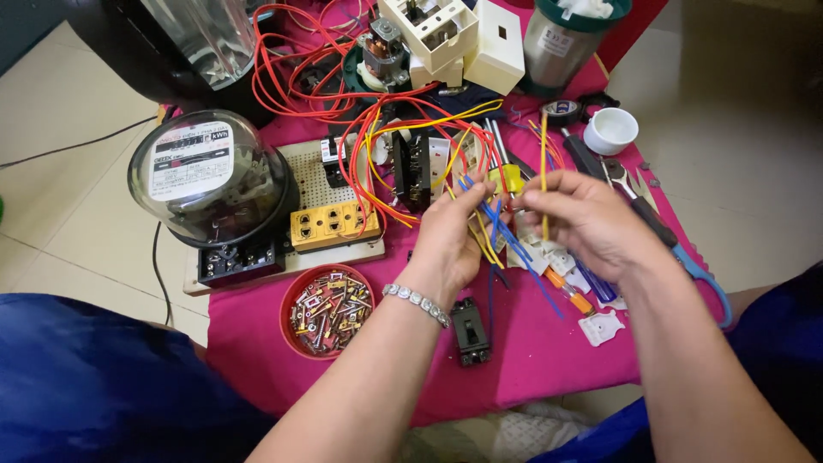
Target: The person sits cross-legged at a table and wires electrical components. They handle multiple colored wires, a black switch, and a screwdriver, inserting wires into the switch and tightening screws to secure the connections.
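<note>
A: What sits nearest the viewer?

B: Two bare forearms reach in from the bottom edge, over a surface covered in a magenta cloth (531,360). A small black rocker switch (471,332) lies just beside the left wrist, and a round red dish of metal screws and terminals (327,309) sits to its left.

A: And the hands?

B: They meet above the cloth's middle. The left hand (450,236), wearing a silver bracelet, is curled with fingers closed around a loose bundle of thin yellow and blue insulated wires (490,225). The right hand (583,219) pinches a single thin yellow wire (543,171) upright between thumb and fingertips, palm turned down.

A: What lies beyond?

B: A tangle of red and orange wires (377,146) loops over a perforated board carrying a yellow socket strip (335,225). Far left stands a glass-domed electricity meter (206,176); far right, a small white cup (610,130).
</note>
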